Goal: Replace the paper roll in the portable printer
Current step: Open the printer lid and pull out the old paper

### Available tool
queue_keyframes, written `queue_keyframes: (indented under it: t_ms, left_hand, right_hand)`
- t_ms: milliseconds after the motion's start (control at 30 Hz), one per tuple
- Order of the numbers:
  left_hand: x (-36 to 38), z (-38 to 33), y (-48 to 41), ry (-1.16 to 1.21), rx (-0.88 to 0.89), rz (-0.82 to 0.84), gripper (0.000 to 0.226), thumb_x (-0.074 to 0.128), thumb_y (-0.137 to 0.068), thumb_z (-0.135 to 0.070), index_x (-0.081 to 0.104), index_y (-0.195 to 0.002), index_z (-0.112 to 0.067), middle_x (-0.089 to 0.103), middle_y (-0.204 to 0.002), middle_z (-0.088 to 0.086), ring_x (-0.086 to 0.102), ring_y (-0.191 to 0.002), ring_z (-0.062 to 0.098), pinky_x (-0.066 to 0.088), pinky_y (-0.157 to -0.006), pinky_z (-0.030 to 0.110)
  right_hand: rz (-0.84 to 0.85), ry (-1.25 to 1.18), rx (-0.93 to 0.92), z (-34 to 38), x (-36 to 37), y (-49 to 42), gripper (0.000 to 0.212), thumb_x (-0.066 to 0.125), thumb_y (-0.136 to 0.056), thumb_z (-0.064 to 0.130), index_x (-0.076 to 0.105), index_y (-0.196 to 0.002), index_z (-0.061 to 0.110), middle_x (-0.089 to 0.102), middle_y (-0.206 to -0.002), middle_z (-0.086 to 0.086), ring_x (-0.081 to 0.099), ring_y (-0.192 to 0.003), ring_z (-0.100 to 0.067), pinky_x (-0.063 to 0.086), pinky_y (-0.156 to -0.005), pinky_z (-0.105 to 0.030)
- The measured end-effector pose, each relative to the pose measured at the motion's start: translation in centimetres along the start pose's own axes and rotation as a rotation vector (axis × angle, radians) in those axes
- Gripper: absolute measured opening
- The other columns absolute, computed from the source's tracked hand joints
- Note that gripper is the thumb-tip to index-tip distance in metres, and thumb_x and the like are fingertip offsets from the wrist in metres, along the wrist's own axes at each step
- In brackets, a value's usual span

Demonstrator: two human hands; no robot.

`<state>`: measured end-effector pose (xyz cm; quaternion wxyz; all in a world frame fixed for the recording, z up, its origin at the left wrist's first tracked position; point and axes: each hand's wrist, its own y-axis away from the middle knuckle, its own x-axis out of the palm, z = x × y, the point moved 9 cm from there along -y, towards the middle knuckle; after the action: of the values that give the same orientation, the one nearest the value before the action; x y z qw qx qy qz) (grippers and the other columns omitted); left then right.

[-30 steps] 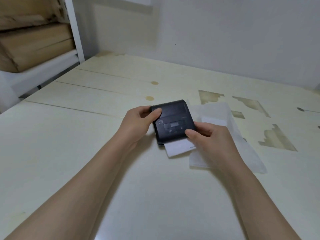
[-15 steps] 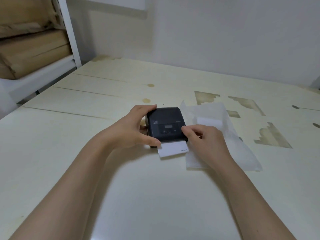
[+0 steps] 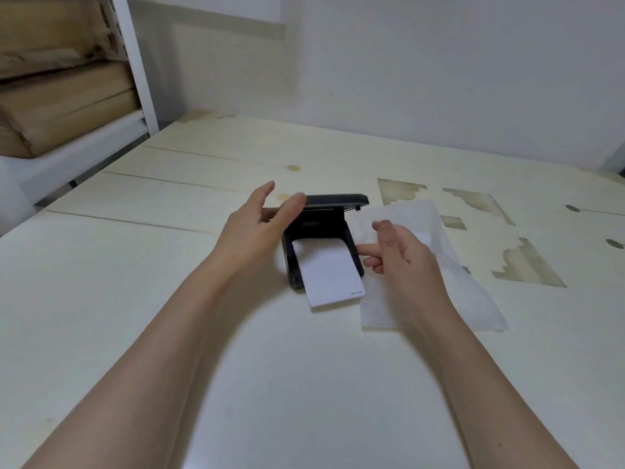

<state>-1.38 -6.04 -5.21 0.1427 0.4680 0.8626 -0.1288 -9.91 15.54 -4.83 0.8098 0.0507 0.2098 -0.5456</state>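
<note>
The printer (image 3: 321,247) sits near the middle of the pale worktop (image 3: 169,316), its lid (image 3: 333,200) swung up and standing open at the far edge. Inside the black body a white paper (image 3: 329,269) strip lies flat, running out of the well toward the person and overhanging the near edge onto the worktop; small print shows at its near right corner, too small to read. The roll itself appears to sit at the far end of the well, though the curve there is hard to make out.

The left hand (image 3: 257,228) hovers at the printer's left side, fingers spread wide and loosely extended, holding nothing; its thumb tip lies at the left end of the raised lid, and whether it touches cannot be told. The right hand (image 3: 402,255) is just right of the printer, loosely curled and holding nothing, one finger (image 3: 367,250) reaching to the right wall of the body.

Under and beyond the right hand lies a thin white wrapper (image 3: 466,299), flat on the worktop just beside the printer. The worktop carries brownish patches (image 3: 527,269) to the right. At far left a white shelf (image 3: 135,62) holds cardboard (image 3: 61,103).
</note>
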Motion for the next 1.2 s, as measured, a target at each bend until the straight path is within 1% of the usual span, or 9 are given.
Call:
queue_keyframes:
  t_ms: [167, 300, 400, 467, 667, 800, 967, 1100, 1200]
  left_hand:
    - [0.1, -0.2, -0.4, 0.040, -0.079, -0.112, 0.097, 0.025, -0.061, -0.099, 0.064, -0.112, -0.026, 0.071, -0.108, -0.004, 0.067, -0.102, 0.017, 0.052, -0.097, 0.043]
    - [0.5, 0.1, -1.0, 0.040, -0.150, -0.109, 0.111, 0.014, -0.055, -0.102, 0.065, -0.111, -0.020, 0.070, -0.104, 0.003, 0.065, -0.101, 0.021, 0.047, -0.087, 0.031]
    - [0.9, 0.4, -1.3, 0.084, -0.172, -0.093, 0.108, 0.010, -0.047, -0.106, 0.061, -0.101, -0.028, 0.070, -0.105, -0.003, 0.067, -0.099, 0.022, 0.048, -0.097, 0.041]
    - [1.4, 0.6, -1.5, 0.121, -0.174, -0.078, 0.089, 0.009, -0.058, -0.100, 0.058, -0.090, -0.033, 0.071, -0.101, 0.004, 0.068, -0.100, 0.029, 0.047, -0.102, 0.048]
    - [1.7, 1.6, -2.3, 0.125, -0.185, -0.104, 0.092, 0.015, -0.069, -0.094, 0.063, -0.113, -0.029, 0.071, -0.109, 0.001, 0.066, -0.104, 0.024, 0.048, -0.100, 0.047]
    - [1.6, 1.8, -2.8, 0.137, -0.263, -0.144, 0.097, 0.019, -0.069, -0.093, 0.065, -0.102, -0.014, 0.071, -0.106, 0.006, 0.066, -0.098, 0.027, 0.049, -0.099, 0.047]
    - [1.4, 2.6, -3.4, 0.157, -0.285, -0.146, 0.093, 0.022, -0.070, -0.091, 0.069, -0.101, -0.018, 0.073, -0.103, -0.001, 0.067, -0.099, 0.022, 0.050, -0.098, 0.043]
    - [1.6, 2.5, -3.4, 0.176, -0.239, -0.128, 0.078, 0.025, -0.080, -0.085, 0.068, -0.097, -0.023, 0.072, -0.103, -0.003, 0.066, -0.099, 0.019, 0.050, -0.096, 0.039]
    - [1.6, 2.3, -3.1, 0.197, -0.232, -0.122, 0.079, 0.027, -0.080, -0.085, 0.070, -0.098, -0.021, 0.073, -0.102, -0.003, 0.068, -0.097, 0.019, 0.051, -0.096, 0.040]
  right_hand:
    - [0.009, 0.053, -0.027, 0.4, 0.2, 0.1, 0.025, 0.042, -0.098, 0.050, 0.061, -0.106, 0.034, 0.075, -0.089, 0.014, 0.067, -0.077, 0.004, 0.049, -0.074, -0.021]
    - [0.019, 0.123, -0.033, 0.4, 0.3, 0.0, 0.025, 0.050, -0.093, 0.052, 0.065, -0.099, 0.034, 0.076, -0.088, 0.007, 0.070, -0.084, -0.005, 0.052, -0.073, -0.023]
    - [0.078, 0.163, -0.053, 0.5, 0.5, 0.0, 0.024, 0.057, -0.089, 0.050, 0.067, -0.103, 0.033, 0.073, -0.088, 0.015, 0.063, -0.083, 0.011, 0.045, -0.067, -0.004]
    - [0.114, 0.191, -0.054, 0.6, 0.8, 0.1, 0.028, 0.059, -0.089, 0.049, 0.065, -0.111, 0.033, 0.071, -0.088, 0.018, 0.062, -0.084, 0.008, 0.044, -0.069, -0.005]
    - [0.178, 0.296, -0.096, 0.9, 1.9, 0.3, 0.041, 0.061, -0.089, 0.048, 0.060, -0.126, 0.032, 0.070, -0.098, 0.016, 0.060, -0.100, -0.010, 0.048, -0.092, -0.030]
    - [0.180, 0.311, -0.101, 1.0, 1.8, 0.4, 0.044, 0.060, -0.088, 0.049, 0.056, -0.130, 0.033, 0.069, -0.103, 0.015, 0.058, -0.103, -0.009, 0.047, -0.094, -0.031]
    - [0.193, 0.356, -0.115, 0.6, 2.0, 0.2, 0.060, 0.059, -0.080, 0.061, 0.048, -0.134, 0.038, 0.060, -0.117, 0.017, 0.051, -0.114, -0.005, 0.047, -0.096, -0.032]
    - [0.304, 0.418, -0.300, 2.4, 3.1, 1.4, 0.092, 0.065, -0.060, 0.070, 0.037, -0.142, 0.039, 0.024, -0.149, 0.019, 0.018, -0.137, -0.005, 0.028, -0.108, -0.021]
    - [0.461, 0.553, -0.427, 2.9, 4.7, 2.7, 0.100, 0.080, -0.059, 0.061, 0.034, -0.145, 0.040, 0.019, -0.151, 0.021, 0.010, -0.140, -0.003, 0.013, -0.111, -0.025]
